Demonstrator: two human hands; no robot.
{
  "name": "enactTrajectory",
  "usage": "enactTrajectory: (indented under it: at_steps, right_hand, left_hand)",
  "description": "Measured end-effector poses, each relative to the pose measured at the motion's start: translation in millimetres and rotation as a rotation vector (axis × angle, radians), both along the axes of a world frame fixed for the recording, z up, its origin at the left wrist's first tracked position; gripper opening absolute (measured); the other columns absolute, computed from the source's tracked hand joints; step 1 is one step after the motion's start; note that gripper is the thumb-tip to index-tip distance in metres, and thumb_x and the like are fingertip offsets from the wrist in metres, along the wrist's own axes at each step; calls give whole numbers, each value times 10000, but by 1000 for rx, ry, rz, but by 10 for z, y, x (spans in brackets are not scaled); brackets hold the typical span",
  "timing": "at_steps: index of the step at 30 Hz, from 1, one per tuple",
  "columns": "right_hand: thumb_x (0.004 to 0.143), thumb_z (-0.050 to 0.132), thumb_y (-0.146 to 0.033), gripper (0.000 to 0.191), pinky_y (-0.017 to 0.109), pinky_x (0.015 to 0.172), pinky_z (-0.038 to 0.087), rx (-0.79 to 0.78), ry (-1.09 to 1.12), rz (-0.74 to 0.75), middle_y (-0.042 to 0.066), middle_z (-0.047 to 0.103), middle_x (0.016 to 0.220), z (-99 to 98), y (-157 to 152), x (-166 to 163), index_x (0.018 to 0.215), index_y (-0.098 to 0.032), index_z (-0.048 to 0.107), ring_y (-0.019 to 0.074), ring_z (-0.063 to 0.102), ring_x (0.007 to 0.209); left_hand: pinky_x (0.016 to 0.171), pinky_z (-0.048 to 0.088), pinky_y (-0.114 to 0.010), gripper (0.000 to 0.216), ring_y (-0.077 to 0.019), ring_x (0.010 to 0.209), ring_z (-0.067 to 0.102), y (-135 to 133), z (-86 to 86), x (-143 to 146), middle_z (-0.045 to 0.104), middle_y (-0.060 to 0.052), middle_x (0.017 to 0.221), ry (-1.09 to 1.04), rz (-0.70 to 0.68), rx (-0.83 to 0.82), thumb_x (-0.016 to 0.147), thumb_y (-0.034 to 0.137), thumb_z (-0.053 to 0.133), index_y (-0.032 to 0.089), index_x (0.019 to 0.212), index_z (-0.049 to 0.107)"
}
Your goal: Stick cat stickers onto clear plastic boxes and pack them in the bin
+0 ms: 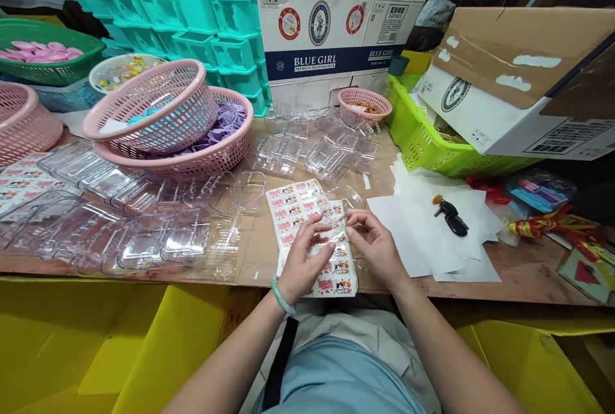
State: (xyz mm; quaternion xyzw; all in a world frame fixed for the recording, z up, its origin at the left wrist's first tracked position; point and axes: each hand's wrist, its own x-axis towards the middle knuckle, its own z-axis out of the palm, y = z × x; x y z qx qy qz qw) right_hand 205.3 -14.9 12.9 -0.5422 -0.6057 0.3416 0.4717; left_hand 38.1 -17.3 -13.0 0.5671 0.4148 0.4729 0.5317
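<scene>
Sheets of printed cat stickers (342,268) lie overlapping at the table's front edge, with red lettering beside each cat picture. My left hand (307,254), a pale green bangle at its wrist, is over the sheets with its fingers apart and curved. At their right edge, my right hand (375,244) has thumb and forefinger brought together in a pinch. What sits between those fingertips is too small to make out. Just beyond them a clear plastic piece (353,193) lies near the top of the sheets.
Clear plastic cases (163,241) cover the table's left; more cases (331,151) lie ahead. Pink baskets (230,151), teal crates (192,10) and a beer carton (321,29) stand behind. To the right are white papers (413,228), keys (451,216) and a green basket (432,145).
</scene>
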Motion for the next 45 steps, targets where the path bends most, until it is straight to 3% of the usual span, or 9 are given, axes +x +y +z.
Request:
enactTrajectory:
  at_steps: [4,7,10,13,17,21,29,40,45]
  right_hand:
    - [795,574,-157,399,451,1023,378,189,-409,22,94,532,1304,-33,92,85,1179,-240,506,245,473,1219]
    - [795,569,-135,330,503,1002,359,230,-645,29,88,626,1192,-15,247,184,1103,-243,615,286,492,1168]
    - [837,571,-216,124,429,863,459,118,-413,33,57,695,914,91,338,178,912,-216,670,236,598,927]
    - [821,639,-354,180,331,729,519,-126,98,117,29,691,852,262,268,21,907,-199,668,174,625,769]
    - [752,725,-376,283,315,740,541,-308,409,196,27,686,866,373,94,-181,965,-203,657,158,639,777]
    - [759,731,-359,407,319,789,541,-65,275,-54,23,647,900,330,57,-173,1130,-239,613,160,627,843]
    - [885,599,-254,194,340,809,530,256,-174,-106,42,665,980,408,19,-189,1050,-269,700,180,634,884]
    - [866,599,-249,90,289,719,473,125,-148,-90,10,612,795,426,66,-204,794,-206,631,153,579,759]
    - [854,580,-181,97,295,750,440,211,-222,-54,-3,567,772,393,-55,-264,763,-207,563,152,549,768]
  left_hand:
    - [1000,451,-393,188,-260,1256,479,170,86,-78,515,-115,1282,4,40,11,846,267,597,202,1018,637]
    - [1010,439,-408,231,-250,1227,493,254,135,-130,551,-98,1212,-19,118,-43,820,298,631,209,1033,617]
    - [1098,349,-446,527,-259,1335,388,270,181,-151,474,-86,1373,-67,108,-96,756,319,717,269,1247,530]
    - [1122,311,-472,821,-279,1425,257,232,236,-133,266,-61,1549,-203,-18,-114,738,346,747,373,1435,315]
    - [1071,384,-459,865,-278,1348,407,161,282,-91,360,-98,1496,-462,-224,-185,779,351,713,396,1478,205]
    - [1037,420,-464,833,-279,1289,468,111,260,-101,430,-108,1441,-464,-201,-222,783,342,706,365,1477,245]
    - [1012,444,-417,841,-266,1286,462,45,245,-95,428,-89,1422,-441,-142,-240,786,341,699,383,1484,231]
    - [1045,409,-414,835,-254,1308,440,17,183,-79,423,-80,1426,-434,-104,-258,781,331,709,385,1475,247]
    - [1070,381,-398,723,-244,1316,443,32,262,-36,490,-84,1386,-513,10,-357,787,325,696,326,1427,359]
